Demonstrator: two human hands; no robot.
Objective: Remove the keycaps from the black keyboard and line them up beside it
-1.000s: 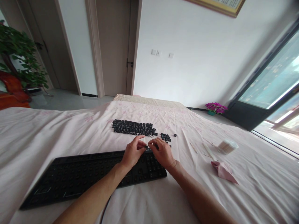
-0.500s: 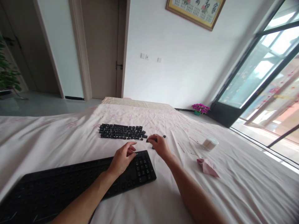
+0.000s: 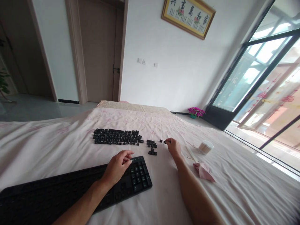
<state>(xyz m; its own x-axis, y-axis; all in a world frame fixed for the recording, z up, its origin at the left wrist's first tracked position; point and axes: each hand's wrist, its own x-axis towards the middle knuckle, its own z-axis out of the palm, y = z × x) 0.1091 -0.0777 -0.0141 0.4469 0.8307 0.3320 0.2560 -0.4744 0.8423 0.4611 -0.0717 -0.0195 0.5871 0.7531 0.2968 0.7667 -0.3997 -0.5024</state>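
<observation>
A black keyboard lies at the lower left, its number pad keys in place and much of its remaining area without caps. Over its upper edge rests my left hand, empty, the fingers loosely bent and apart from the thumb. My right hand pinches a small black keycap close to the cloth. Just left of it lies a single keycap. Two small groups of keycaps, one cluster above a smaller cluster, sit beyond the number pad. Many keycaps form a large block farther left.
A pale floral cloth with folds covers the table. To the right stand a round white container and a crumpled pink cloth, with cotton swabs nearby. Pink flowers sit on the floor beside a glass door.
My right hand has moved right, from beside the small keycap clusters to the lone keycap, uncovering the clusters. My left hand stays over the keyboard. The view has shifted slightly.
</observation>
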